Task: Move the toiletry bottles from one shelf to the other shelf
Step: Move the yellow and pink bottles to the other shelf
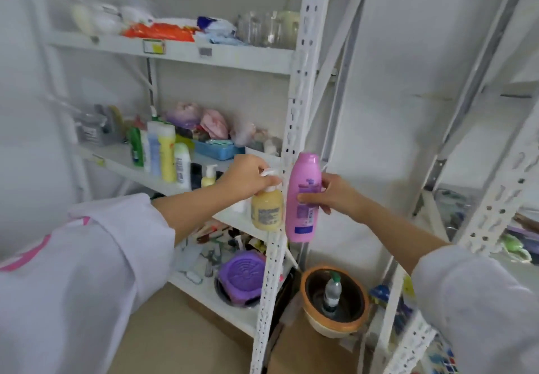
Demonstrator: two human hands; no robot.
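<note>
1. I am carrying two bottles at once, both in the air in front of the white upright post [294, 152] at the right end of the middle shelf [137, 166].
2. My left hand [248, 179] is curled over the pump head of the yellow bottle [267, 210]; its body is hanging below my fingers.
3. My right hand [329, 195] is pinching the pink bottle [303, 198] at mid-body, thumb on the label.
4. Risk: the yellow bottle is hanging by its pump alone, so it may swing into the post or the pink bottle, which is just beside it, or slip.
5. Risk: the pink bottle looks smooth; a one-handed side hold may let it slide.
6. Orientation: both long axes are running near vertical. Yellow bottle: pump up. Pink bottle: rounded end up, leaning slightly right; I cannot tell which end is the cap.
7. More bottles [163, 152] are standing further left on that shelf.
</note>
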